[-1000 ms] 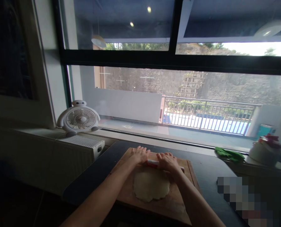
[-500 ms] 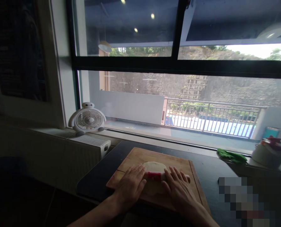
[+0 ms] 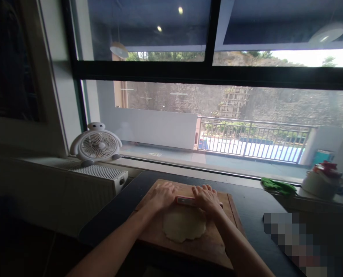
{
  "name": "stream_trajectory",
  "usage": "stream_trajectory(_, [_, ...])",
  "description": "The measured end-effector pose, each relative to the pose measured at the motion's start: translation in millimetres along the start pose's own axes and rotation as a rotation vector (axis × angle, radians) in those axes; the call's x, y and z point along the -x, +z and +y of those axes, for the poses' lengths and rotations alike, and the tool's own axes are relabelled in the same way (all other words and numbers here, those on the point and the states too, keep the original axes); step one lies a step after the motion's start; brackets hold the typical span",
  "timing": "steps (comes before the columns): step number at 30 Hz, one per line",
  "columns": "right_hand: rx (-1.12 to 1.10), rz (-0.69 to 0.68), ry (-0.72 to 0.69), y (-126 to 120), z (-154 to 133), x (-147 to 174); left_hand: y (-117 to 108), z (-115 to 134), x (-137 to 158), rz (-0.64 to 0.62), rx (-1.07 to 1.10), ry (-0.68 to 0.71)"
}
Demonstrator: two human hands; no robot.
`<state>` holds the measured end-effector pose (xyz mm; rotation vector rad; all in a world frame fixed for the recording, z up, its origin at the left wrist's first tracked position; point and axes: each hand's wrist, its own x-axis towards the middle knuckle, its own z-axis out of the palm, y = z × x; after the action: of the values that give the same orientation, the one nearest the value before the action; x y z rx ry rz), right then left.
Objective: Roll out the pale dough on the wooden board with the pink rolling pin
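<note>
A rolling pin [image 3: 185,201] with a red-and-white label lies crosswise near the far edge of a flat sheet of dough [image 3: 184,225]. My left hand [image 3: 163,195] rests over its left end, fingers curled across the top. Over the right end sits my right hand [image 3: 206,197], curled in the same way, and the pin's tip shows just beyond it. Beneath them is a wooden board [image 3: 157,236], and the dough spreads toward me between my forearms. The undersides of both hands are hidden.
The board lies on a dark table [image 3: 108,219] beneath a large window. A white fan [image 3: 100,145] stands on the left above a radiator [image 3: 114,179]. On the sill at right are a green cloth [image 3: 278,186] and a pale container [image 3: 318,182]. A pixelated patch covers the lower right.
Both hands and the rolling pin have moved away from me, from the middle of the dough to its far edge. More dough shows on the near side. The view has shifted slightly.
</note>
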<state>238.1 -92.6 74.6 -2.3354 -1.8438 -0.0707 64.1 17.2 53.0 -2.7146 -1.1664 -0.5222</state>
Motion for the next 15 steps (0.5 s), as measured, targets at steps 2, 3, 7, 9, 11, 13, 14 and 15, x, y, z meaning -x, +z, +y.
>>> stream_trajectory(2, [-0.013,0.043,-0.026,6.0,-3.4,20.3,-7.8,0.1,31.8,0.075,0.062,0.040])
stream_trajectory(3, [-0.023,0.072,-0.041,10.3,-4.8,32.0,-13.0,0.7,49.9,0.104,0.095,0.074])
stream_trajectory(7, [-0.053,0.211,-0.160,31.0,-7.6,71.1,-29.6,4.2,116.5,0.184,0.169,0.121])
stream_trajectory(9, [-0.057,0.241,-0.212,37.1,-11.0,75.9,-30.7,4.6,136.1,0.209,0.152,0.102])
stream_trajectory(11, [-0.062,0.235,-0.223,36.7,-18.0,67.7,-28.1,3.2,141.9,0.229,0.108,0.072])
stream_trajectory(13, [-0.065,0.200,-0.213,30.9,-28.3,49.0,-24.5,0.2,134.7,0.236,0.061,0.034])
stream_trajectory(14, [-0.065,0.177,-0.210,27.1,-34.2,37.0,-22.9,-1.7,127.5,0.228,0.041,0.019])
stream_trajectory(15, [-0.066,0.154,-0.209,23.6,-40.3,24.1,-21.4,-4.0,118.5,0.209,0.024,0.005])
